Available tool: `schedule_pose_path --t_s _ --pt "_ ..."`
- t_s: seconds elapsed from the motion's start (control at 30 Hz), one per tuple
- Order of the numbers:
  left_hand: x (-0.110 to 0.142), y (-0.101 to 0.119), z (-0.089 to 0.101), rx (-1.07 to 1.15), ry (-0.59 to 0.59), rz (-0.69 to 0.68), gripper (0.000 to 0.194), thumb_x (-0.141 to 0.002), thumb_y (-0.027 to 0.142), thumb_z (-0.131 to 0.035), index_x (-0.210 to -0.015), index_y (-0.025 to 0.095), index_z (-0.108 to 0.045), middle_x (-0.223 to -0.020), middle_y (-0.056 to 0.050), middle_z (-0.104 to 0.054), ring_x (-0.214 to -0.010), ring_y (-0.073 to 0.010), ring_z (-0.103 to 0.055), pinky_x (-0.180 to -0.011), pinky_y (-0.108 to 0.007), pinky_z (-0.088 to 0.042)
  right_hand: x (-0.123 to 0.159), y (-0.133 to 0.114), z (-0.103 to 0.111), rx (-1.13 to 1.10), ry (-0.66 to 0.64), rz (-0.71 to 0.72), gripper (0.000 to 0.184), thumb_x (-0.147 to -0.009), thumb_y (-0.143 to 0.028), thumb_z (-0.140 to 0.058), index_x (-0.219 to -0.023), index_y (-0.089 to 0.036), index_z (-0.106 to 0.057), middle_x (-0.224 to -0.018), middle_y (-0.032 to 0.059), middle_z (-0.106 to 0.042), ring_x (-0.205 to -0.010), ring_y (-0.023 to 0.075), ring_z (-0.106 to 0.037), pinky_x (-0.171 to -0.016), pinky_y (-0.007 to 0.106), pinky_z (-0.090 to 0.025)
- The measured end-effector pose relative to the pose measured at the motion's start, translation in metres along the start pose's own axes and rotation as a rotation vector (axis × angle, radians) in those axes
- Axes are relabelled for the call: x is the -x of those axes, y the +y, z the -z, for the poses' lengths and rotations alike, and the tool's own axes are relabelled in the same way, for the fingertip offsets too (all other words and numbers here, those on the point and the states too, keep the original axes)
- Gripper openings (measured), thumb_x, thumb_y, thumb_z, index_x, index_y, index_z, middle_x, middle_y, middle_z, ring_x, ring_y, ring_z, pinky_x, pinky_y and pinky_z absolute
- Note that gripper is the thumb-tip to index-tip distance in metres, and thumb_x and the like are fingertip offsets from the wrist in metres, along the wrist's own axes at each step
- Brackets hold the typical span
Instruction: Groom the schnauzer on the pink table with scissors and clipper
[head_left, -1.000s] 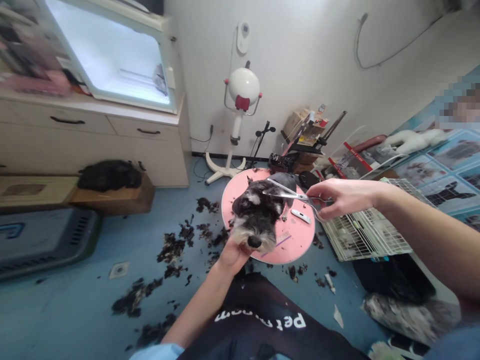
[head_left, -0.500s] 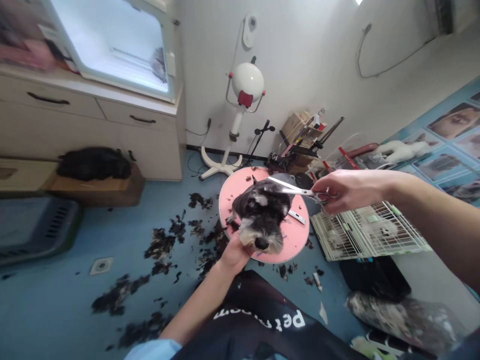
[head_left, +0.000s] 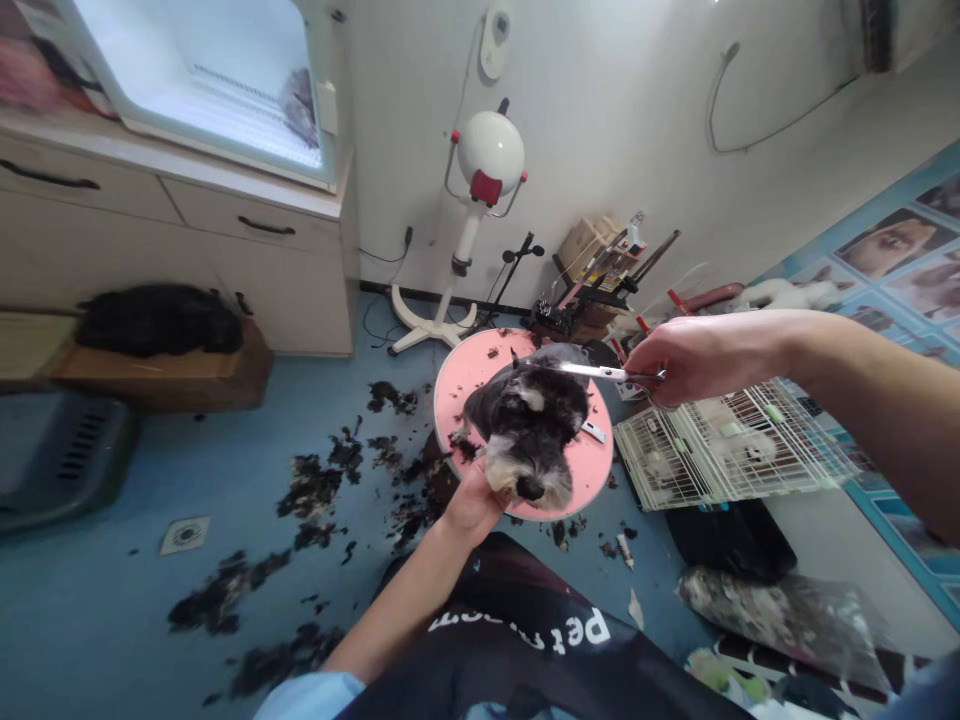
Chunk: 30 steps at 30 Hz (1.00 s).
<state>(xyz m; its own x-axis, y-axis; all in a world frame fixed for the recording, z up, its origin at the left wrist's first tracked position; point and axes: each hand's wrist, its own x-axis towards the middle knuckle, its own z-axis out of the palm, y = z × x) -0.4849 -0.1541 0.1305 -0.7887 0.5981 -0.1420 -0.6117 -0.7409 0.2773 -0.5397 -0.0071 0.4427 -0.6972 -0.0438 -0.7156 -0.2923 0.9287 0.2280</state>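
Observation:
A black-and-grey schnauzer-like dog [head_left: 536, 420] sits on a round pink grooming table [head_left: 465, 365], its pale muzzle turned towards me. My left hand [head_left: 476, 500] is closed around the side of its chin and beard. Over the top of the dog's head my right hand [head_left: 675, 365] grips a pair of scissors [head_left: 600, 372]. Their blades point left, nearly level, across the fur between the ears; whether they touch it I cannot tell. A white clipper-like device [head_left: 594, 431] lies on the table beside the dog, partly hidden by it.
Dark hair clippings [head_left: 311, 487] litter the blue floor. A white stand dryer [head_left: 491, 155] rises behind the table. To the right is a wire cage [head_left: 720, 445] with white animals inside. A cardboard box [head_left: 247, 370] bearing a black bag [head_left: 161, 320] sits by the cabinet at left.
The scissors have gone from tilted to nearly level, and their blades now look closer together. The dog's muzzle has shifted slightly right with my left hand still on it. The camera view has shifted slightly.

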Motion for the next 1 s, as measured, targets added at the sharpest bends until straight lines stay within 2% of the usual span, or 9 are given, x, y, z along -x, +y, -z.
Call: schedule_pose_path --t_s 0.1,0.27,0.37,0.53,0.67,0.73,0.83,1.0 --pt "0.0 0.001 0.001 0.028 0.009 0.006 0.029 -0.057 0.025 -0.089 -0.078 0.013 -0.073 -0.071 -0.003 -0.073 -0.06 -0.0131 -0.063 -0.055 -0.021 -0.049 -0.005 0.001 0.002 -0.007 0.012 0.029 0.008 -0.072 -0.027 -0.061 -0.074 -0.02 -0.058 -0.063 -0.003 -0.052 -0.056 0.0103 -0.042 -0.053 0.026 -0.03" --pt "0.001 0.003 0.003 0.068 0.04 0.011 0.028 -0.059 0.018 -0.087 -0.083 0.014 -0.073 -0.081 -0.004 -0.076 -0.07 -0.016 -0.069 -0.067 -0.024 -0.055 -0.014 0.005 0.001 -0.016 0.016 0.038 0.006 -0.07 -0.02 -0.057 -0.074 -0.019 -0.061 -0.06 -0.0034 -0.052 -0.056 0.01 -0.041 -0.054 0.027 -0.028" --pt "0.002 0.002 0.006 0.064 0.048 0.012 0.026 -0.061 0.016 -0.085 -0.084 0.015 -0.074 -0.082 -0.003 -0.076 -0.072 -0.0161 -0.069 -0.067 -0.025 -0.056 -0.016 0.004 0.002 -0.051 0.012 0.048 0.009 -0.071 -0.027 -0.061 -0.072 -0.019 -0.059 -0.062 -0.0034 -0.051 -0.057 0.01 -0.041 -0.054 0.027 -0.028" --pt "0.001 0.0 0.013 0.067 0.094 0.017 0.025 -0.064 0.017 -0.084 -0.087 0.015 -0.073 -0.082 -0.002 -0.076 -0.072 -0.015 -0.069 -0.067 -0.024 -0.056 -0.018 0.001 0.002 -0.038 0.021 0.043 0.004 -0.07 -0.022 -0.059 -0.07 -0.018 -0.058 -0.06 -0.0038 -0.048 -0.058 0.01 -0.039 -0.056 0.027 -0.027" --pt "0.001 0.0 0.015 0.064 0.113 0.018 0.026 -0.061 0.017 -0.086 -0.083 0.016 -0.073 -0.08 -0.001 -0.075 -0.07 -0.015 -0.069 -0.066 -0.025 -0.057 -0.023 0.005 -0.002 -0.054 0.037 0.079 0.01 -0.071 -0.028 -0.062 -0.071 -0.019 -0.059 -0.061 -0.0039 -0.049 -0.058 0.0104 -0.04 -0.055 0.027 -0.028" --pt "0.002 0.0 0.014 0.058 0.105 0.014 0.026 -0.06 0.016 -0.086 -0.082 0.016 -0.073 -0.078 0.0 -0.075 -0.068 -0.0148 -0.068 -0.064 -0.024 -0.056 -0.027 0.008 -0.007 -0.075 0.041 0.12 0.01 -0.071 -0.028 -0.062 -0.072 -0.018 -0.059 -0.061 -0.0041 -0.049 -0.059 0.0101 -0.04 -0.055 0.027 -0.028" --pt "0.003 0.002 0.015 0.062 0.095 0.015 0.025 -0.063 0.017 -0.085 -0.085 0.019 -0.074 -0.086 -0.001 -0.076 -0.075 -0.0155 -0.069 -0.07 -0.025 -0.057 -0.03 0.013 -0.019 -0.154 0.084 0.177 0.013 -0.073 -0.03 -0.063 -0.076 -0.017 -0.061 -0.064 -0.0039 -0.051 -0.061 0.0102 -0.043 -0.056 0.026 -0.03" --pt "0.003 0.006 0.022 0.066 0.073 0.053 0.023 -0.065 0.021 -0.085 -0.087 0.021 -0.075 -0.09 0.0 -0.076 -0.083 -0.0158 -0.07 -0.079 -0.027 -0.057 -0.031 0.025 -0.055 -0.341 0.17 0.196 0.016 -0.073 -0.023 -0.058 -0.087 -0.017 -0.064 -0.075 -0.0004 -0.061 -0.067 0.013 -0.051 -0.059 0.025 -0.036"
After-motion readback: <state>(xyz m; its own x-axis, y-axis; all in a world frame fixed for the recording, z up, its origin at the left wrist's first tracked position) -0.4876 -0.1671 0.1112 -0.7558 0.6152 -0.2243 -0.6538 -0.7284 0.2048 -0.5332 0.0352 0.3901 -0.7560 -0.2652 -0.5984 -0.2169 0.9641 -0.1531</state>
